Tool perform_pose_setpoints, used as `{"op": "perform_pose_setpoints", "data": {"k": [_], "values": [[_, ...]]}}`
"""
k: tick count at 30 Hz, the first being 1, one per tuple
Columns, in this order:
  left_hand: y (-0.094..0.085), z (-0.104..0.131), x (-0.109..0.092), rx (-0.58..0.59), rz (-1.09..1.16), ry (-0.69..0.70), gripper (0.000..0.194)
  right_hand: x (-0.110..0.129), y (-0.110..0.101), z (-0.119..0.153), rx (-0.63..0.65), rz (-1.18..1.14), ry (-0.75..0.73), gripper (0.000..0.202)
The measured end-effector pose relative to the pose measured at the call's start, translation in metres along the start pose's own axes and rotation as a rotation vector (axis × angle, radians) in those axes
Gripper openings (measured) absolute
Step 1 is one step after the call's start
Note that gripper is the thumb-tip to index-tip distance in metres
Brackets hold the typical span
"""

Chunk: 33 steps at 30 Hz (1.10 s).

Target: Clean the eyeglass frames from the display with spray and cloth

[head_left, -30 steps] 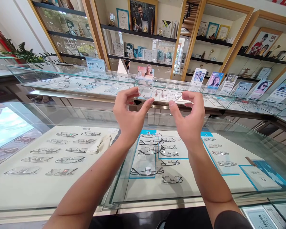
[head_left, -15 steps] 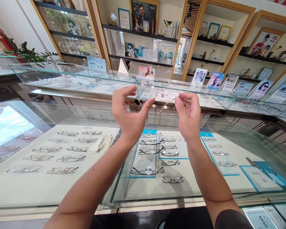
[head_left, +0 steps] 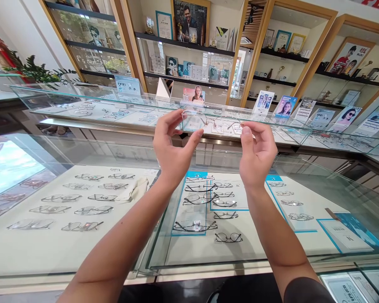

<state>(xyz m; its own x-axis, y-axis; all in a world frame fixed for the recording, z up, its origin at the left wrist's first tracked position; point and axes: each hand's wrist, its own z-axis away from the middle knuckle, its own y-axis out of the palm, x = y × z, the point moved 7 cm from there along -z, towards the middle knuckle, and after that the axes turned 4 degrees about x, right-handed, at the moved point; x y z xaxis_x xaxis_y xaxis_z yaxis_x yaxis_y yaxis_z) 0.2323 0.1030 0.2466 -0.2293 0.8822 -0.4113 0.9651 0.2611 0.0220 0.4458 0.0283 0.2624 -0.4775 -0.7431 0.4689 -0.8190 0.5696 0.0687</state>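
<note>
A pair of thin-rimmed glasses (head_left: 211, 122) is held up between my two hands, above the glass showcase. My left hand (head_left: 174, 147) has its fingers curled at the left edge of the frame, the thumb apart and pointing up to the right. At the right edge, my right hand (head_left: 258, 153) pinches the frame between thumb and fingers. The clear lenses blend into the display behind. Below the hands, dark-framed glasses (head_left: 228, 237) and other pairs lie in rows inside the showcase.
The front showcase has glass edges (head_left: 208, 264) below my forearms. A beige cloth (head_left: 136, 189) lies on its left part. Beyond stands another glass counter (head_left: 113, 124) with upright cards (head_left: 286, 106). Wooden shelves line the wall, with a plant (head_left: 34, 69) at left.
My right hand has moved right, and my left hand slightly right. The glasses have turned, so the rims show more and the temples that hung down show less.
</note>
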Motion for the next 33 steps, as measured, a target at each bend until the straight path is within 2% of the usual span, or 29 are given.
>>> {"op": "perform_pose_setpoints", "data": {"k": [10, 14, 26, 33], "values": [[0.004, 0.001, 0.007, 0.011, 0.035, -0.033, 0.056, 0.002, 0.001, 0.0, 0.008, 0.058, -0.02, 0.014], [0.005, 0.002, 0.007, 0.017, 0.051, -0.04, 0.057, 0.0, 0.0, -0.001, 0.009, -0.002, -0.01, 0.012], [0.007, 0.002, 0.009, 0.058, 0.044, -0.085, 0.056, -0.011, 0.005, -0.003, 0.068, -0.159, 0.138, 0.019], [0.004, 0.004, 0.0, -0.001, -0.028, -0.047, 0.055, -0.026, 0.01, -0.003, 0.146, -0.19, 0.242, 0.023]]}}
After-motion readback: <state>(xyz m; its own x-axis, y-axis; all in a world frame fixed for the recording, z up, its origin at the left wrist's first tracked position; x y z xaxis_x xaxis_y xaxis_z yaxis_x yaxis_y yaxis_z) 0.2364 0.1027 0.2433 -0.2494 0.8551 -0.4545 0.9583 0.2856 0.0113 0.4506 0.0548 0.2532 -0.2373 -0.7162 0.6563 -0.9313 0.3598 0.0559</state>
